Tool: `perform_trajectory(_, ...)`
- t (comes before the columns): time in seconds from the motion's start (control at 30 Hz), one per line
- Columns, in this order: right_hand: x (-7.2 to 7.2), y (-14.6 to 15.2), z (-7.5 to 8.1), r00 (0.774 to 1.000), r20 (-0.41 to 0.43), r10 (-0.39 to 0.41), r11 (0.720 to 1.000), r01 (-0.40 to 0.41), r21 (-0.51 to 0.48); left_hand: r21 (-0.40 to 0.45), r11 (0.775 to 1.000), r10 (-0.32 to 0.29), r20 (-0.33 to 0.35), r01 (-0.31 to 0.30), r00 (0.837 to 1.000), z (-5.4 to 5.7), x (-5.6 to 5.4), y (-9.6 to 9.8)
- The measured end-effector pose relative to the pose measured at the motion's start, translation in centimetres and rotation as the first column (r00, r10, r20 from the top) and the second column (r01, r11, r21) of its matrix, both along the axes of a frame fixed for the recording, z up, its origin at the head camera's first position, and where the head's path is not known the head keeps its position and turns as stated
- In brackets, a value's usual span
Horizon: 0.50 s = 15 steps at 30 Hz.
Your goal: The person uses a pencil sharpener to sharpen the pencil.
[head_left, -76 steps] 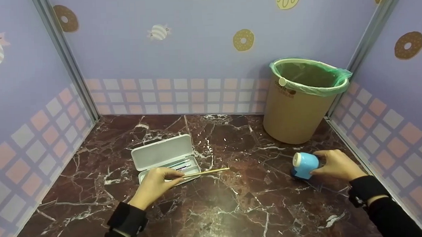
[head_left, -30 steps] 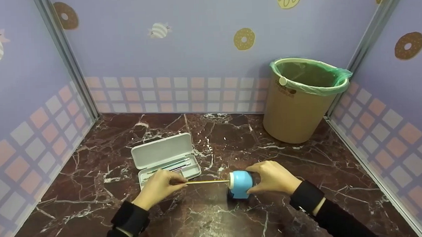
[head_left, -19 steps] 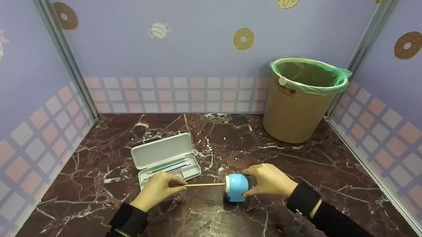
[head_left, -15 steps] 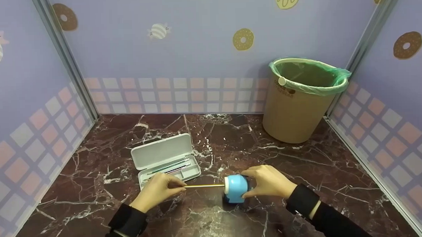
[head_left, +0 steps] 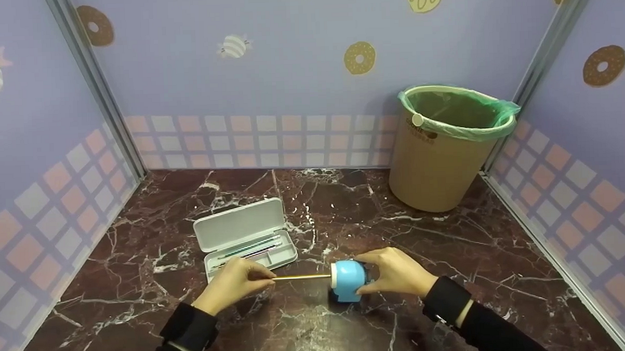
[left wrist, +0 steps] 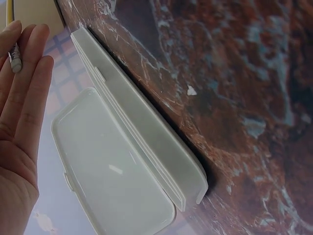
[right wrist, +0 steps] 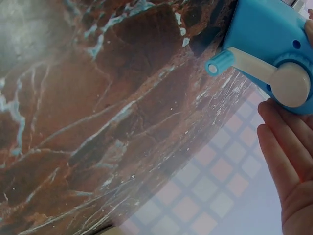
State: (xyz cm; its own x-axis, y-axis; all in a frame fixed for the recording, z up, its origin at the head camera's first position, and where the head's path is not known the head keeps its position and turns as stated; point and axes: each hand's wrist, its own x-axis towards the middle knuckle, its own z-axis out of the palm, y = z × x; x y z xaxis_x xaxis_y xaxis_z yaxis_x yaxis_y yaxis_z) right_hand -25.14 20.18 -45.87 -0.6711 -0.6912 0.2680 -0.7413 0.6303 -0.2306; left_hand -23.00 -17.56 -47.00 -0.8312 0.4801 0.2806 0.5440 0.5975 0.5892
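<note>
My left hand point(head_left: 235, 283) pinches a yellow pencil point(head_left: 301, 277) near its end, thumb against fingers. A white eraser tip point(left wrist: 16, 64) pokes out beside the fingers in the left wrist view. The pencil lies level, its far end meeting the cream front of a blue crank pencil sharpener point(head_left: 349, 280); that end is hidden there. From the right side, my right hand point(head_left: 401, 272) grips the sharpener between thumb and fingers. In the right wrist view, the sharpener's back shows a white crank point(right wrist: 254, 67) with a blue knob, and the right fingers point(right wrist: 286, 142) lie along the body.
Behind the left hand, an open white pencil case point(head_left: 240, 229) holds several pencils point(head_left: 252, 246). A tan trash bin point(head_left: 430, 163) with a green liner stands at the back right. Patterned walls enclose the dark marble tabletop point(head_left: 318, 326) at the back and sides.
The right hand has brought the sharpener from the right to the pencil, which has swung level and met its front. Over the last second, both have shifted slightly left and toward me.
</note>
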Motion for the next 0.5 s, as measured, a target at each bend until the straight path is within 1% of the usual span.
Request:
perform_trajectory(0.3,-0.13,-0.03,-0.19,0.999,0.036,0.004,1.0,-0.003,-0.022,-0.025,1.0,0.016,-0.009,-0.016,1.0,0.36,-0.02,0.08)
perform_trajectory(0.5,-0.01,0.0,-0.29,0.998,0.057,0.007,0.999,-0.005,-0.036,-0.012,1.0,0.003,0.028,-0.003,1.0,0.55,-0.03,0.2)
